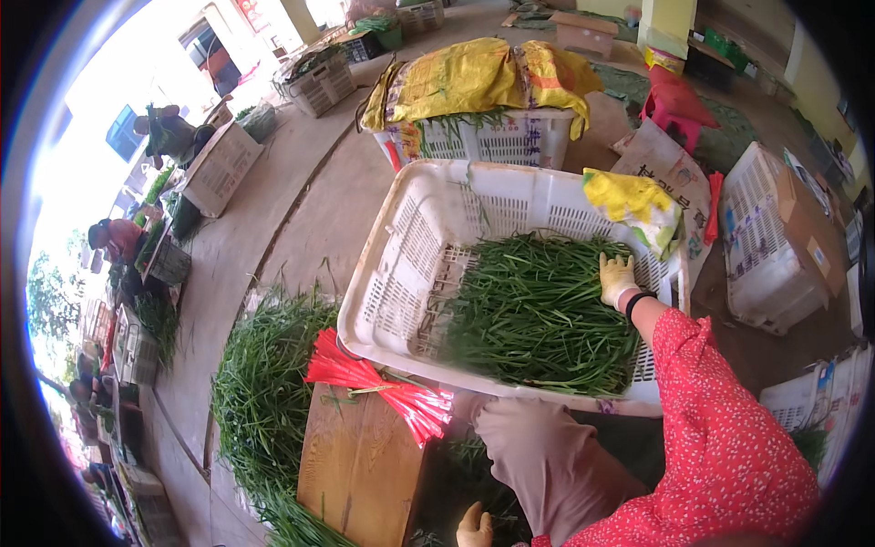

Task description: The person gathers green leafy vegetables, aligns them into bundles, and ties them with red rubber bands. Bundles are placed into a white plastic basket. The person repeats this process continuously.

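A large white plastic crate (374, 314) stands before me, tilted in the view, with a bed of long thin green leaves, like garlic chives (547, 314), covering its right part. My right hand (617, 278), in a pale glove, rests on the leaves near the crate's right wall, fingers spread. My left hand (475, 527), also gloved, shows only in part at the lower edge, its visible fingers apart, near dark greens and my knee. A yellow-and-white cloth or sack (633, 208) hangs over the crate's far right corner.
Left of the crate lie a heap of loose greens (264, 383), a wooden board (360, 456) and a fan of red strips (378, 383). Beyond stands another crate under yellow sacks (483, 77). A pink stool (674, 105) and white crates (770, 237) are to the right. People work at far left.
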Action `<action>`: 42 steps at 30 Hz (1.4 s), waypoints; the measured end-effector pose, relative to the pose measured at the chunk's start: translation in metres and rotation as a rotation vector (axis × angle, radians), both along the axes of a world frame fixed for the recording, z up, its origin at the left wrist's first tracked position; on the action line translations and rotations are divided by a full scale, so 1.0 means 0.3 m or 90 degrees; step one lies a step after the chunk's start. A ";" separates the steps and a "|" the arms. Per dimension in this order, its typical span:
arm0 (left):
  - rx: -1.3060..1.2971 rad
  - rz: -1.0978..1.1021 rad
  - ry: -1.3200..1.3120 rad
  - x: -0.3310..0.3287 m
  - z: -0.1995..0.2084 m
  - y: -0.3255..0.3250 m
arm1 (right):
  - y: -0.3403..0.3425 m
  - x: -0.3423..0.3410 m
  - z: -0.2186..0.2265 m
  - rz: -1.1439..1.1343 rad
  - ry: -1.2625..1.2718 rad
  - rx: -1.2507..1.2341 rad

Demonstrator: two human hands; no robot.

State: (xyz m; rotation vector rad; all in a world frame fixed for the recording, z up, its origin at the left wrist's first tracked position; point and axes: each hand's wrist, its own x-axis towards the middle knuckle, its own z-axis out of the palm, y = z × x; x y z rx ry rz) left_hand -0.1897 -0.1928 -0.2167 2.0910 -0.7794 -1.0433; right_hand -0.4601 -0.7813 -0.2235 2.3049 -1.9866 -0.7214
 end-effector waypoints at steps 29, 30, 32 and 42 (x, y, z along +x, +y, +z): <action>0.023 -0.018 0.008 -0.007 -0.071 0.010 | -0.105 -0.018 0.195 -0.025 -0.205 -0.015; 0.028 -0.021 0.008 -0.007 -0.066 0.007 | -0.111 -0.043 0.163 -0.010 -0.181 0.008; 0.036 -0.028 0.012 -0.008 -0.055 -0.006 | -0.107 -0.090 0.111 -0.045 -0.187 0.125; 0.034 -0.005 -0.003 -0.002 -0.015 -0.016 | -0.068 0.025 0.231 0.042 0.021 0.114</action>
